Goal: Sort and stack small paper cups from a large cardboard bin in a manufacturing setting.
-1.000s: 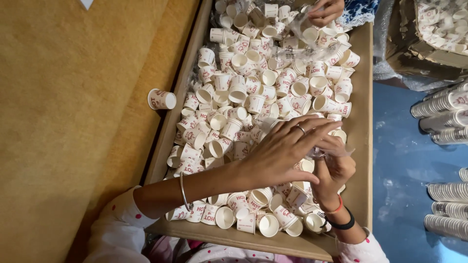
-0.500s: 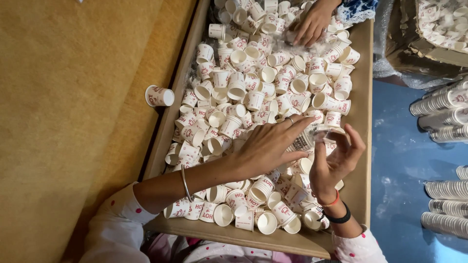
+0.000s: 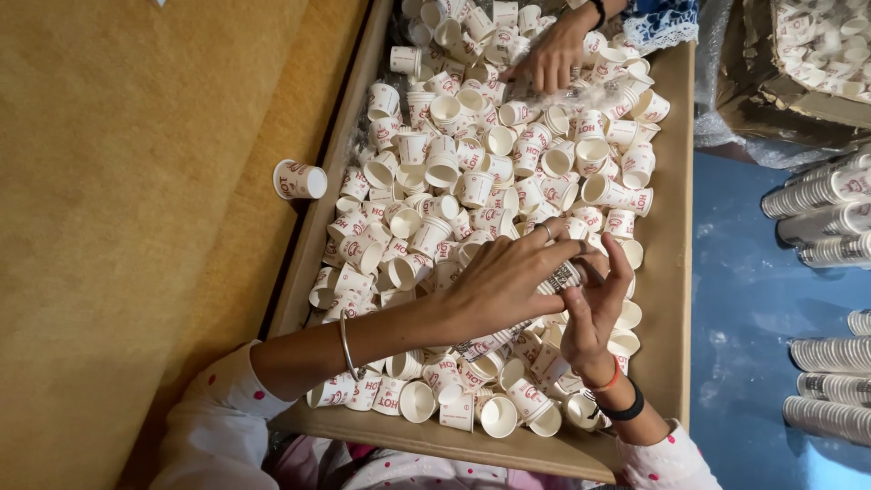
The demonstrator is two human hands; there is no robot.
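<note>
While your left hand (image 3: 504, 286) and right hand (image 3: 594, 308) clasp a nested cup stack (image 3: 562, 277) together to keep it aligned, loose paper cups (image 3: 454, 181) crowd the tray (image 3: 671, 299).

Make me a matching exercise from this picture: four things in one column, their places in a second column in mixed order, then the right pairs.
Things:
1. Lone paper cup
2. Stack of nested cups
3. Other person's hand
4. Rows of stacked cups

Places:
A. At the far end of the tray
B. On the blue floor to the right
C. Held between the left hand and right hand
D. On the brown surface left of the tray

Pairs: 1-D, 2-C, 3-A, 4-B
</note>
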